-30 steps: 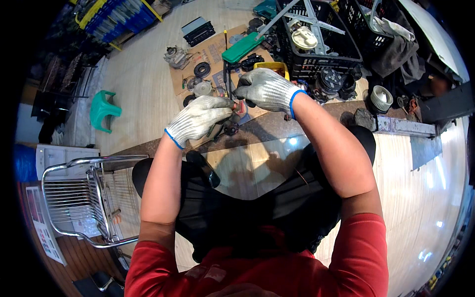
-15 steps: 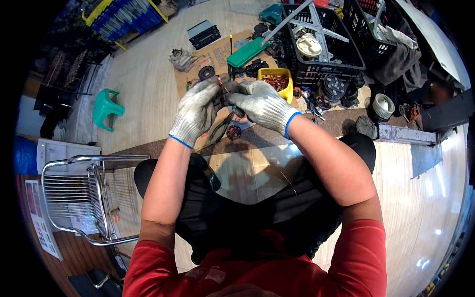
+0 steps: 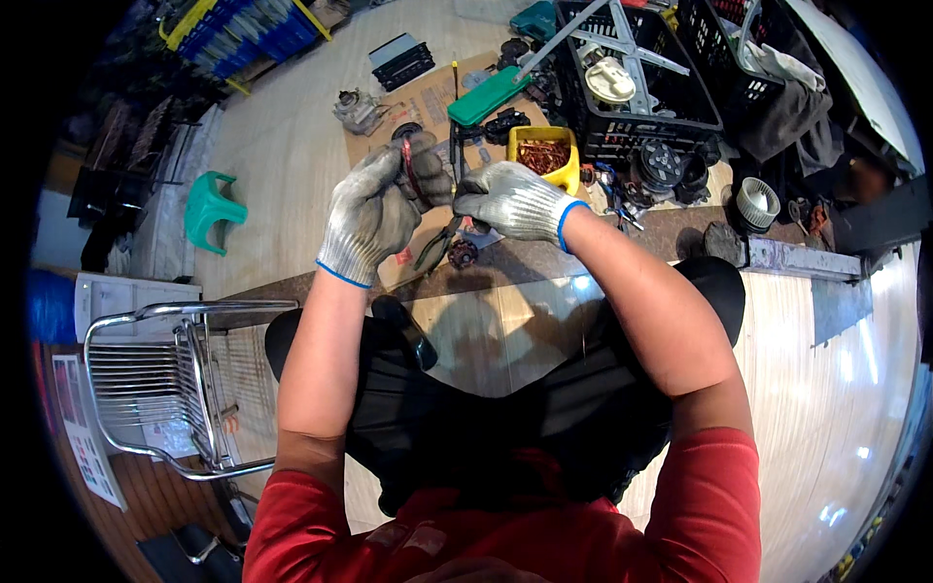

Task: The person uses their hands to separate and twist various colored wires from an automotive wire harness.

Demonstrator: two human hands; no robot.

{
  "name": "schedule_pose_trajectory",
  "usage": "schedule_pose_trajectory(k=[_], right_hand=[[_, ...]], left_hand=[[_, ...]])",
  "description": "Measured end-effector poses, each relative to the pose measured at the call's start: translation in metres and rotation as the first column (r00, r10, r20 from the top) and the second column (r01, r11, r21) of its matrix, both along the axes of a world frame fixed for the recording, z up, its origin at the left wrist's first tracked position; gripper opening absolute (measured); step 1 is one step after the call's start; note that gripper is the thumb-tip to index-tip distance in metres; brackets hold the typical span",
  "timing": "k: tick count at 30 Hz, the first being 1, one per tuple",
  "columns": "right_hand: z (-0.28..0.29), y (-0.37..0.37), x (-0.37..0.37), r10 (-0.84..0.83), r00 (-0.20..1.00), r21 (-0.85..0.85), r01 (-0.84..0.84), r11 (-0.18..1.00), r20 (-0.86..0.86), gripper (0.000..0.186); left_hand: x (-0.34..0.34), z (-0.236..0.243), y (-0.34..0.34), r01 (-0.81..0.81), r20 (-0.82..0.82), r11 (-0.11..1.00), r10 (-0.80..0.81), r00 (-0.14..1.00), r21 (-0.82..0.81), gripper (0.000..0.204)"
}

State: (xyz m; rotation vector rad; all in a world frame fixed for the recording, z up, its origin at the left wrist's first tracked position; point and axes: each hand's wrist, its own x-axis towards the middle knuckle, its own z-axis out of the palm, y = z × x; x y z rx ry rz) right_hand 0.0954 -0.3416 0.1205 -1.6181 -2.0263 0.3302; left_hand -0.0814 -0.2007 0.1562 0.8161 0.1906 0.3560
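Note:
My left hand (image 3: 367, 209), in a whitish knit glove with a blue cuff and greyed fingers, is closed around a thin reddish-copper wire (image 3: 408, 160) that stands up along its fingers. Close by on the right is my right hand (image 3: 517, 201), gloved alike, its fingers pinched together; what they hold, if anything, is hidden. Below and between the hands lie dark-handled pliers (image 3: 435, 245). Beside the pliers sits a small round motor part with copper windings (image 3: 464, 255). A yellow container (image 3: 572, 167) holding copper scraps (image 3: 541, 154) stands just beyond my right hand.
Flattened cardboard (image 3: 428, 105) carries motor parts and a green case (image 3: 489, 95). Black crates (image 3: 641, 136) stand at the far right, near a white fan wheel (image 3: 756, 206). To the left are a green stool (image 3: 212, 209) and a metal-framed chair (image 3: 146, 389).
My hands have moved apart, the left one shifting slightly left. More of the copper wire now shows in my left hand. My right hand has turned, its fingers drawn closer together.

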Motion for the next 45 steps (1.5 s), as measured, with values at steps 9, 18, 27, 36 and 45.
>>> schedule_pose_trajectory(k=[9,18,27,36,45], right_hand=[[-0.001,0.009,0.025,-0.104,0.994,-0.114,0.108,0.988,0.042,0.031],[0.023,0.0,0.004,-0.182,0.98,0.001,0.182,0.983,0.085,0.019],[0.006,0.004,-0.017,-0.169,0.671,-0.139,0.099,0.985,-0.722,0.029],[0.024,-0.002,-0.019,-0.265,0.577,-0.299,0.037,0.954,-0.772,0.027],[0.027,-0.001,-0.026,-0.358,0.572,-0.433,0.005,0.901,-0.738,0.033]], left_hand=[[-0.016,-0.004,0.006,0.134,-0.156,-0.324,-0.042,0.987,0.936,0.027],[0.003,-0.025,0.007,0.21,-0.462,0.627,0.269,0.845,0.75,0.036],[0.015,-0.029,-0.001,-0.304,-0.248,0.941,0.333,0.91,0.145,0.034],[0.008,-0.022,0.006,-0.149,0.025,0.986,0.151,0.988,-0.075,0.04],[0.014,-0.006,0.0,-0.291,-0.023,0.936,0.293,0.956,-0.196,0.04]])
